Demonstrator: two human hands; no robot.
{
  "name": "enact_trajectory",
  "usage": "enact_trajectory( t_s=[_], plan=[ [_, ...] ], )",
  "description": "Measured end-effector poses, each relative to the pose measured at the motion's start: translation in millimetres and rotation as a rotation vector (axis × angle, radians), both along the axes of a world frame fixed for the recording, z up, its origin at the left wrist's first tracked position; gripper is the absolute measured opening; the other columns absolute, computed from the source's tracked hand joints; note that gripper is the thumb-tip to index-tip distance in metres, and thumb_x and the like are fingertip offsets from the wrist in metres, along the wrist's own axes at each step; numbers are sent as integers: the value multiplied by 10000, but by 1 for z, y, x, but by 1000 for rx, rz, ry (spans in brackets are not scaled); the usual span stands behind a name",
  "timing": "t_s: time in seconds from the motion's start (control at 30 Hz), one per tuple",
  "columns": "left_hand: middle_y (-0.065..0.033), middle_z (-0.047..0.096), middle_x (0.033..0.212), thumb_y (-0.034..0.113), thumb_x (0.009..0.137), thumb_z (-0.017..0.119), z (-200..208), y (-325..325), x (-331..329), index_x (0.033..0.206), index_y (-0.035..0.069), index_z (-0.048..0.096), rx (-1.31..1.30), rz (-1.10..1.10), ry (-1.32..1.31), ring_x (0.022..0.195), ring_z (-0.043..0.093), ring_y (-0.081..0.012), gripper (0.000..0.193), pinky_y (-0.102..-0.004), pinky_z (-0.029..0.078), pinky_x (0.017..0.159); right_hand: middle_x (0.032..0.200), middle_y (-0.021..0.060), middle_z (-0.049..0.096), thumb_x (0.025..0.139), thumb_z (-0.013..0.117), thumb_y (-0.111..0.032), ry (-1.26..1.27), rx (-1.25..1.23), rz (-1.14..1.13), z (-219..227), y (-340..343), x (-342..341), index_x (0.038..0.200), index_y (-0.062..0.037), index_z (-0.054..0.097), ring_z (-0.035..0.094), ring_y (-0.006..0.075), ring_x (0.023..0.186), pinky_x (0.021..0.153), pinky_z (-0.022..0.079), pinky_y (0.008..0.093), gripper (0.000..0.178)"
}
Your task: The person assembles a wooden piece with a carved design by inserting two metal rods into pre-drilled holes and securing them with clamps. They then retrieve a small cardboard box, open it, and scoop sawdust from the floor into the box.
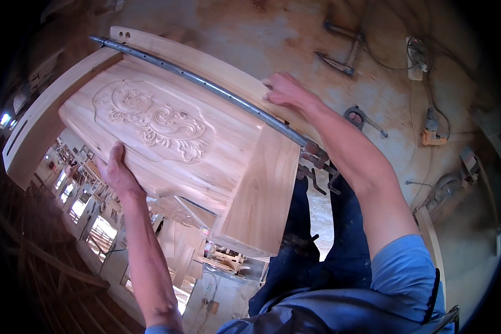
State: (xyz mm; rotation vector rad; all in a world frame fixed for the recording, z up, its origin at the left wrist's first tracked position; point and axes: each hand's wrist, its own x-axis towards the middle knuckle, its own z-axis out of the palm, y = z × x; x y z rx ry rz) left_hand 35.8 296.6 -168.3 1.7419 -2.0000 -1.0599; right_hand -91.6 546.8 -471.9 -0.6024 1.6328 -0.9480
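A pale wooden carved panel point(228, 150) with raised scrollwork stands tilted in front of me, set between a slotted wooden post point(39, 128) on the left and a wide post point(260, 192) nearer me. Along its far side runs a curved wooden rail point(195, 58). A long steel bar clamp point(206, 83) lies beside that rail, its screw end by the near post. My left hand point(119, 173) grips the panel's left edge, thumb on the face and fingers hidden behind. At the rail's far edge my right hand point(286, 91) is closed, its fingers curled over the wood.
On the dusty floor to the right lie a metal clamp point(345, 50), an orange power drill point(433, 129) and a power strip point(415, 58) with trailing cords. A grinder-like tool point(445, 186) sits farther right. Stacked timber point(222, 261) and a workshop bench show at lower left.
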Motion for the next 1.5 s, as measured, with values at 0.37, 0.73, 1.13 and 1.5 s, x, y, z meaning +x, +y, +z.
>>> enact_trajectory(
  t_s=[0.37, 0.73, 1.13, 1.5],
  plan=[
    [-156, 643, 1159, 136, 876, 664, 3, 3, 4, 1283, -49, 545, -130, -15, -46, 986, 641, -233, 463, -353, 527, 885, 955, 227, 708, 692, 649, -100, 163, -126, -284, -21, 8, 26, 1048, -42, 727, 678, 400, 908, 834, 527, 442, 369],
    [-341, 498, 1366, 262, 797, 677, 6, 9, -1, 1465, -83, 267, -317, 40, -255, 1241, 534, -438, 857, -457, 426, 1054, 1056, 251, 686, 790, 567, -95, 338, 70, -379, -50, 182, -37, 1154, 6, 677, 670, 380, 1022, 921, 503, 425, 394],
    [-365, 548, 1235, 254, 814, 639, 19, 12, -6, 1491, -73, 210, -188, 87, -240, 1094, 595, -480, 866, -495, 494, 951, 1044, 177, 718, 871, 611, -78, 183, 98, -248, 245, 71, 28, 1167, 33, 677, 680, 234, 1015, 928, 506, 347, 323],
    [-346, 446, 1347, 249, 837, 655, 40, -5, 23, 1540, -63, 104, 187, -56, -24, 1184, 520, -462, 946, -486, 438, 1042, 1162, 105, 656, 855, 680, -296, 1086, 607, -235, 384, -59, 198, 1195, -91, 696, 519, 329, 1161, 1045, 358, 470, 398]
  ],
)
